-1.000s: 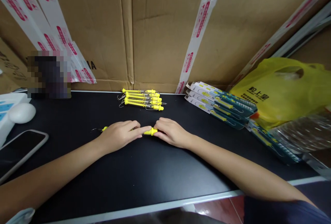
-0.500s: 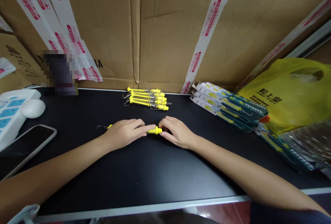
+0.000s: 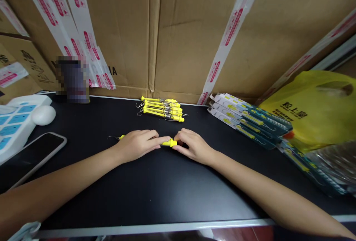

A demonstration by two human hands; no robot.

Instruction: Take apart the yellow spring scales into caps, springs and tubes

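A slim yellow tool (image 3: pixel 169 143) with a wire hook at its left end lies across the middle of the black tabletop (image 3: pixel 155 192). My left hand (image 3: pixel 137 145) covers its shaft, fingers curled down over it. My right hand (image 3: pixel 194 147) pinches the yellow cap end between its fingertips. A small pile of several like yellow tools (image 3: pixel 162 108) lies behind my hands, close to the cardboard wall.
Large taped cardboard boxes (image 3: pixel 178 29) wall the back. Packaged tools on blue cards (image 3: pixel 247 120) fan out at the right beside a yellow plastic bag (image 3: pixel 314 107). A phone (image 3: pixel 36 154), a white power strip (image 3: pixel 13 122) and a white round object (image 3: pixel 43 115) lie at the left.
The view has shifted a little, so everything sits slightly further right in frame. My hands stay in the same hold on the yellow tool.
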